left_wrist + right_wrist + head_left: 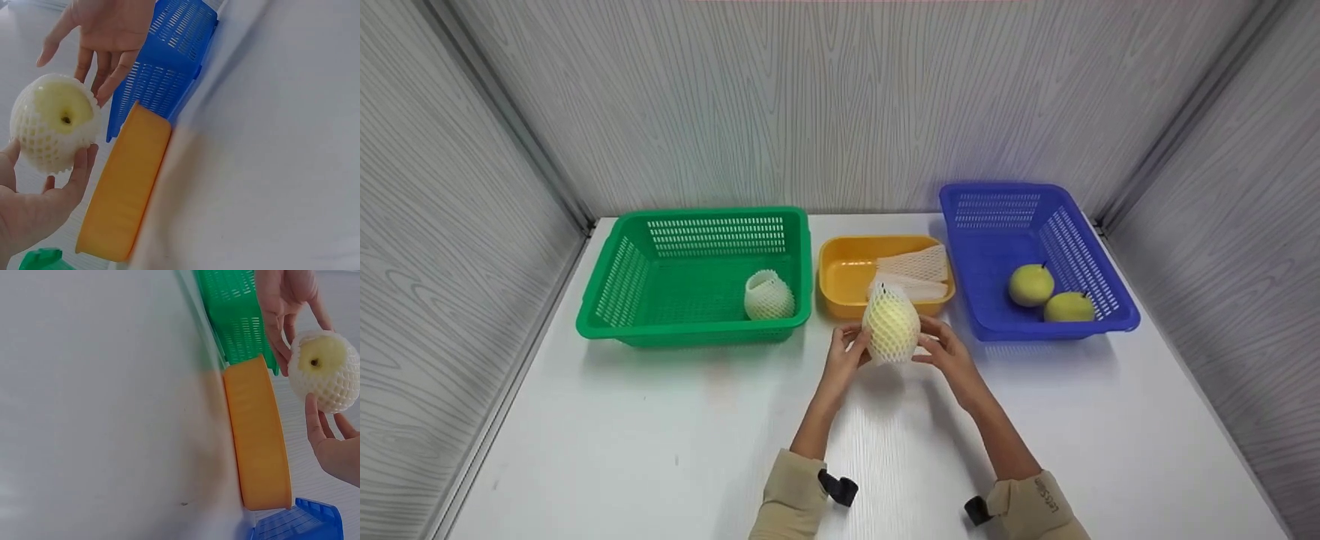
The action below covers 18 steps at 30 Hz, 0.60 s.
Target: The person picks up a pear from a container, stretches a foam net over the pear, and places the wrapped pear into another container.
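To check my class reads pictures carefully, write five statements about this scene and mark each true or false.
1. The blue basket holds two unwrapped fruits. True.
2. The green basket is empty. False: the green basket holds one netted item.
3. White netting lies in the orange tub. True.
4. The left grip and right grip hold a netted fruit between them. True.
5. The orange tub stands left of the green basket. False: it stands between the green and blue baskets.

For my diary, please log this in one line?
left hand: holds netted fruit | right hand: touches it | blue basket: two bare fruits
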Tool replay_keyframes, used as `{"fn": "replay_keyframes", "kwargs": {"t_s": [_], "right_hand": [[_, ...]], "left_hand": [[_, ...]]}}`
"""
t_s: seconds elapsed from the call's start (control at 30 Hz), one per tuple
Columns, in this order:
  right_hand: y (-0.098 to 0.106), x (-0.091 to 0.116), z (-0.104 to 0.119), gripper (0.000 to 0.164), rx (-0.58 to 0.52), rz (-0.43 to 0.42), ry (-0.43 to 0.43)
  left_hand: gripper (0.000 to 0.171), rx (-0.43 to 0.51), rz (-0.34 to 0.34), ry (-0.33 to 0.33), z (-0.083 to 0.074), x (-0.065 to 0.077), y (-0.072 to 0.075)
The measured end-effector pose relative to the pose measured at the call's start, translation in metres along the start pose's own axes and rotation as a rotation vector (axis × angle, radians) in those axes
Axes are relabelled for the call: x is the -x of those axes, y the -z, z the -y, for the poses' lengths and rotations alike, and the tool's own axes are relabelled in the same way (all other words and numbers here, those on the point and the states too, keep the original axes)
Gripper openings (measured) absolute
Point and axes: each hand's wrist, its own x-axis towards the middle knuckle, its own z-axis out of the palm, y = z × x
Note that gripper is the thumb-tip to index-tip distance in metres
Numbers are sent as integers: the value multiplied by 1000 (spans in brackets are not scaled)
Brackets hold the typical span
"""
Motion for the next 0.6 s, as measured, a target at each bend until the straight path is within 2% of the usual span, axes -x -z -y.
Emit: {"fn": "replay_keyframes", "kwargs": {"t_s": [0.17,0.4,0.6], "right_hand": [[-2,1,3,47,-32,-2,37],[-2,5,8,45,-83,-5,79],[-2,6,9,42,-81,30,130]], "left_hand": [[33,17,-36,4,15,-13,5],[35,17,-125,-65,18,-19,4],[32,24,-117,-80,17,-17,3]]}}
